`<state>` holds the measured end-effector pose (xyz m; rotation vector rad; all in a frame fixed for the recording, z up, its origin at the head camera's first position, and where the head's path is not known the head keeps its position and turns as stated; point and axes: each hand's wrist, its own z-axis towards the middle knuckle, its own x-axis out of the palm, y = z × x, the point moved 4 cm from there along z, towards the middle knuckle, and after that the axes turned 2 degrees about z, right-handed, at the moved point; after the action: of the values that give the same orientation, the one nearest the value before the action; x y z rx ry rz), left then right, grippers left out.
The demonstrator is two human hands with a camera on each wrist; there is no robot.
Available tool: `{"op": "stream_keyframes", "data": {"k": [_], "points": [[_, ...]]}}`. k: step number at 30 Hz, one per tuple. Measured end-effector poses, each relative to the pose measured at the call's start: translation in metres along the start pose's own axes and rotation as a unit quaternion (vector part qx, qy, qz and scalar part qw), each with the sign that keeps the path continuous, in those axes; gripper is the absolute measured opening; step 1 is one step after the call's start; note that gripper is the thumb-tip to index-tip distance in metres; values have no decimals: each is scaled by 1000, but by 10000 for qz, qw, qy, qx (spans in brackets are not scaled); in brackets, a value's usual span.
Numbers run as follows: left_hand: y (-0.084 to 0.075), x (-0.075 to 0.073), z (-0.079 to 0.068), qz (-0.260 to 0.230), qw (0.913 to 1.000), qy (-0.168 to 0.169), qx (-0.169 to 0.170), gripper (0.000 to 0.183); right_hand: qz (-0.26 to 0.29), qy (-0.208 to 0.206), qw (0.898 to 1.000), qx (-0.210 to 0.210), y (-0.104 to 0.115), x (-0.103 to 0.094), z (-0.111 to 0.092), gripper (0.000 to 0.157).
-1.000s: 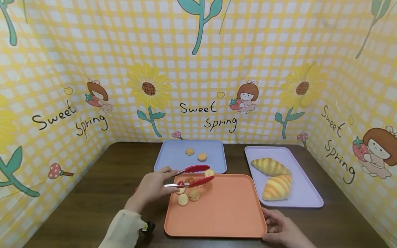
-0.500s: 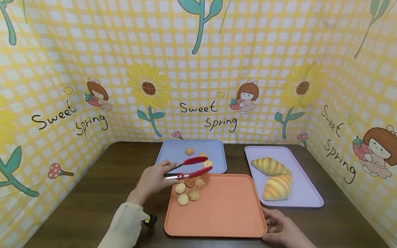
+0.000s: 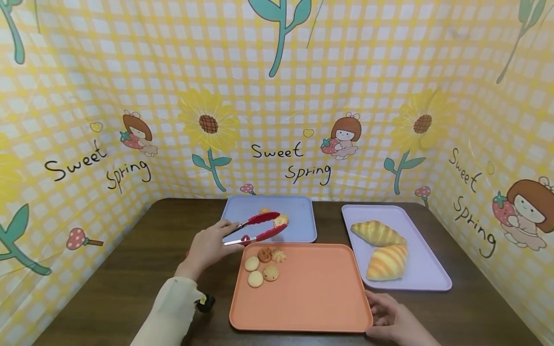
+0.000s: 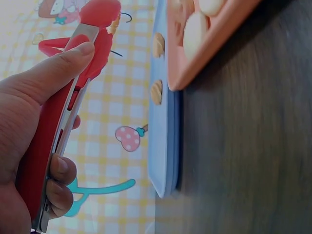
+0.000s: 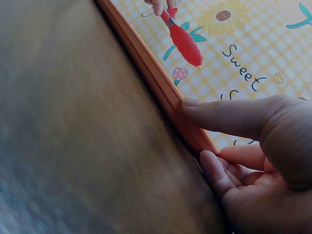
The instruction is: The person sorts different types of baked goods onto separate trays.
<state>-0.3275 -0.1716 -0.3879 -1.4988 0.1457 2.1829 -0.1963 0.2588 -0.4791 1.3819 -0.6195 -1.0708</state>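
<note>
My left hand [image 3: 208, 246] grips red-tipped metal tongs [image 3: 259, 235], which reach over the blue tray [image 3: 235, 216]. Between the tong tips sits a pale cookie [image 3: 281, 220], its edge also showing in the left wrist view. Behind the tongs, a swirled cookie [image 3: 264, 210] on the blue tray is partly hidden. In the left wrist view, two cookies lie on that tray, one of them a ridged cookie [image 4: 156, 92]. My right hand [image 3: 396, 317] holds the near right corner of the orange tray [image 3: 320, 293], thumb and fingers at its rim.
Several cookies, including a chocolate-chip cookie [image 3: 270, 273], lie at the orange tray's far left. A lilac tray [image 3: 426, 269] with two croissant-like breads [image 3: 387, 263] stands to the right. All rest on a dark wooden table [image 3: 130, 269], with a patterned cloth [image 3: 277, 105] behind.
My left hand has moved the tongs and the held cookie away from me and slightly left, from above the orange tray's far edge to over the blue tray. My right hand stays put.
</note>
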Motion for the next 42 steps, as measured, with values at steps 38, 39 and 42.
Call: {"op": "stream_keyframes", "data": {"k": [38,39,42], "points": [[28,28,19,343,9939,667,-814,65,-115,-3,9999,53,-2,0,1,77],[28,28,20,337,9939,670,-808,65,-140,4,9999,25,-2,0,1,77],[29,32,22,369,9936,713,-800,65,-178,-15,9998,9,-2,0,1,76]]}}
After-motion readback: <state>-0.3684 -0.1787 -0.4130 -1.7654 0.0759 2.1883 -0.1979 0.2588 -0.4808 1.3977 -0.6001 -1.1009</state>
